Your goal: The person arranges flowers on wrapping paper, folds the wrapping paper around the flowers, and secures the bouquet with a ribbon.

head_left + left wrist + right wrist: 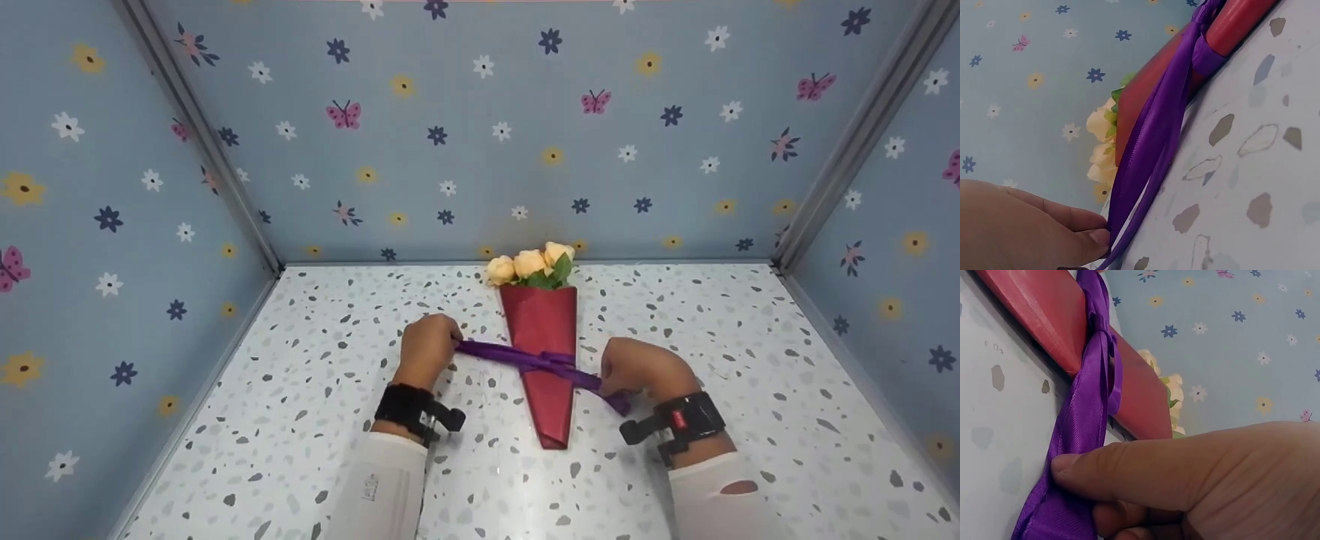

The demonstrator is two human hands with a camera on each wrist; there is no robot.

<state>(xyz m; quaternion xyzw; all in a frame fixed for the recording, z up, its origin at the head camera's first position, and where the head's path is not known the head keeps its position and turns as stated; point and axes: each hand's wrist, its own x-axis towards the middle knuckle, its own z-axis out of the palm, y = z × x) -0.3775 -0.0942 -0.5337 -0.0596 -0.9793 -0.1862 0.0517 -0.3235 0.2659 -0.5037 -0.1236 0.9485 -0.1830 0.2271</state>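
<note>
A bouquet of cream-yellow roses in red wrapping paper lies on the speckled table, blooms toward the back wall. Around the wrapper's narrow part runs a purple ribbon, knotted at the front with a small loop beside the knot. To the left of the bouquet, my left hand pinches one side of the ribbon between thumb and fingers, drawn taut. On the opposite side my right hand grips the other part, thumb pressed on it; the ribbon's tail hangs past that hand.
The white speckled tabletop is bounded by blue panels printed with flowers and butterflies, the back wall close behind the blooms. Grey metal strips line the corners. A black wrist strap with a small camera sits on each forearm.
</note>
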